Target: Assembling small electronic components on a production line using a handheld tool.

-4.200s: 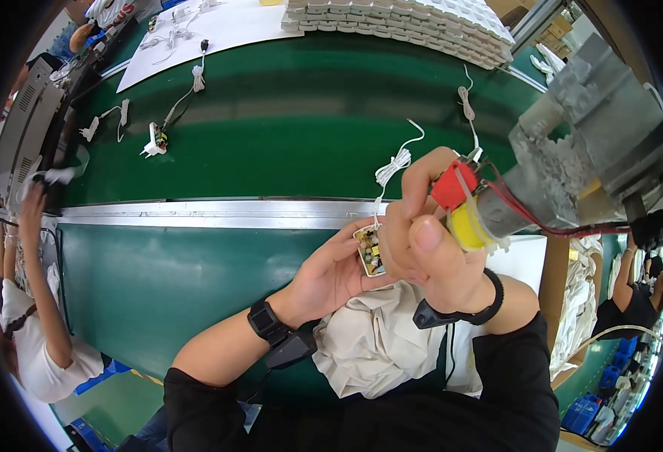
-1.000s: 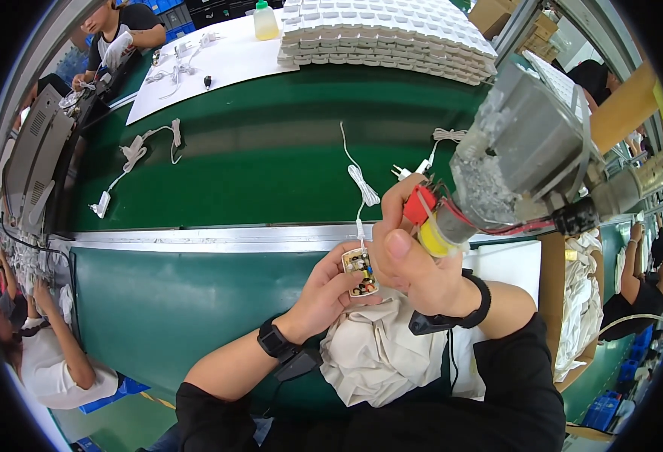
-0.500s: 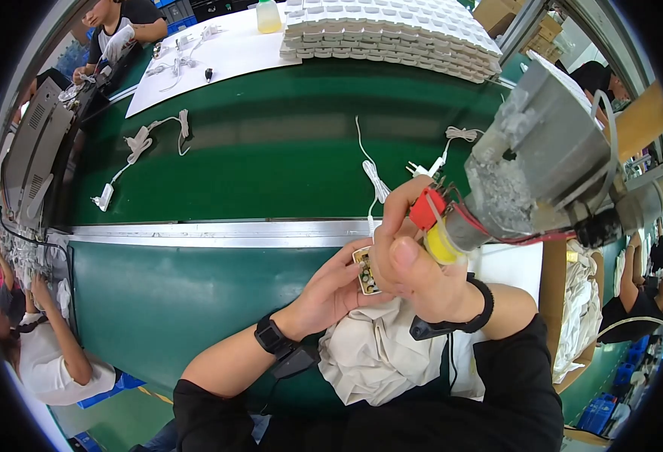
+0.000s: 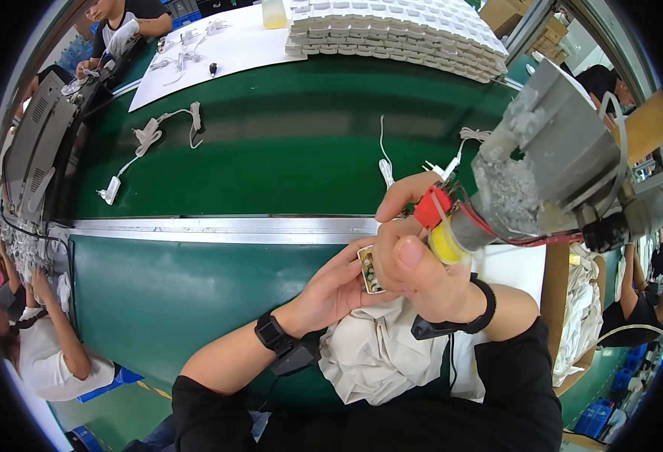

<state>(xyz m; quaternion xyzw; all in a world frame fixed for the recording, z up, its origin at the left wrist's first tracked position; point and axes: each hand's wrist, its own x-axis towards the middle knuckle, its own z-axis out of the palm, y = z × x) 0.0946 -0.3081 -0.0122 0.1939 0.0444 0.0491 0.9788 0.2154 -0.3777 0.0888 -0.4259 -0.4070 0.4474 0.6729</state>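
- Green bench (image 4: 173,294) nearest the person, a metal rail (image 4: 233,230), then a green belt (image 4: 271,151) with white adapters (image 4: 110,191) and their cables.
- Beyond the belt, a stack of white trays (image 4: 391,38); at the right, a carton (image 4: 554,301).
- Left hand (image 4: 331,290) grasps a small open case (image 4: 371,270), its components showing, above a crumpled cloth (image 4: 376,350).
- Right hand (image 4: 433,290) looks closed around the red-and-yellow end of a grey tool (image 4: 538,151), just beside the case; its fingers cover part of the case, and the tool's tip is hidden.
- Good handling, I judge, means tilting the case's open face into view and bracing both hands together so neither wavers.
- Left fingertips do best on the case's outer walls, clear of the components and the tip.
- Light, even pressure should spare the small parts.
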